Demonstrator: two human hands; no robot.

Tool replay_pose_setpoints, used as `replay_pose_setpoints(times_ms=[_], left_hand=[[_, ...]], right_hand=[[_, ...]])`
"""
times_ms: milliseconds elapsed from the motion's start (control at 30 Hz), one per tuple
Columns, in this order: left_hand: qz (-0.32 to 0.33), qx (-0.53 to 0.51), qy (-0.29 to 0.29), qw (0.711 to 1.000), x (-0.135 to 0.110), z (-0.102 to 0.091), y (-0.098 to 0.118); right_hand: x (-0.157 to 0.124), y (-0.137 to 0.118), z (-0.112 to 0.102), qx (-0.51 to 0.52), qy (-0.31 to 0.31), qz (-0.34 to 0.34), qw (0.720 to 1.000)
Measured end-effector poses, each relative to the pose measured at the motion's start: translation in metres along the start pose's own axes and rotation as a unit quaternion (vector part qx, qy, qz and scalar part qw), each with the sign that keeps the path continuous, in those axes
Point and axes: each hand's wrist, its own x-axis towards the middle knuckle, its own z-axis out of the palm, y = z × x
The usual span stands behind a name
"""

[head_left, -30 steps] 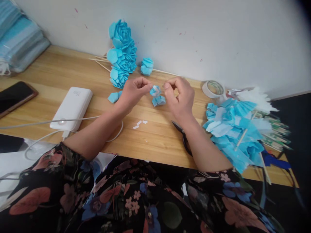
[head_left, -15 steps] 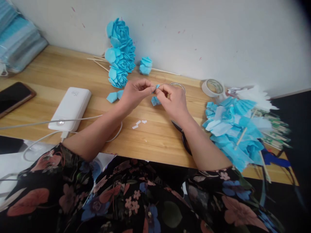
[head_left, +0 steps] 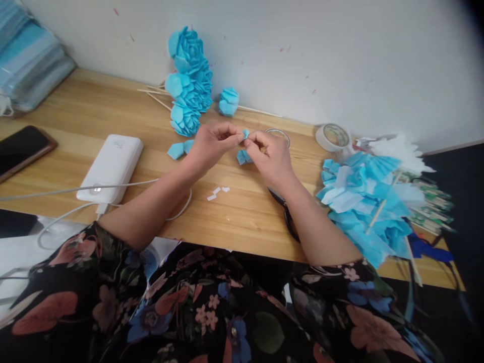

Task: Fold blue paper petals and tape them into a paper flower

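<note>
Between the fingertips of both hands is a small blue petal (head_left: 245, 133), mostly covered by the fingers. My left hand (head_left: 212, 145) pinches its left side with thumb and index finger. On its right side, my right hand (head_left: 271, 154) pinches it the same way. Just beneath my right fingers lie folded blue petals (head_left: 243, 157) on the table. Another loose blue petal (head_left: 176, 150) rests left of my left wrist. Behind the hands are finished blue flowers (head_left: 187, 80) on sticks and a smaller blue flower (head_left: 229, 102) on its own stick.
A white power bank (head_left: 111, 166) with a cable and a phone (head_left: 24, 151) lie at left. White scraps (head_left: 214, 194) dot the table (head_left: 227, 227). At right are a tape roll (head_left: 333, 137), a blue crepe-like pile (head_left: 363, 201) and dark-handled scissors (head_left: 289, 222), partly under my right forearm.
Both hands stay in nearly the same place, still pinching the petal; a little more of it shows between the fingertips. The whole view has shifted slightly.
</note>
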Motion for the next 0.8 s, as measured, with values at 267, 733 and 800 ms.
replay_pose_setpoints(times_ms=[267,733,800], left_hand=[[-0.023,-0.01,0.007,1.0,0.0004,0.0005,0.0016],[-0.021,-0.017,-0.001,1.0,0.0001,0.0001,-0.0003],[-0.019,-0.02,-0.002,1.0,0.0001,-0.0001,0.0]], right_hand=[[0.0002,0.001,-0.0008,0.011,-0.01,0.002,1.0],[0.0001,0.0015,-0.0014,0.011,-0.006,-0.01,1.0],[0.0001,0.0024,-0.0008,0.015,-0.002,-0.014,1.0]])
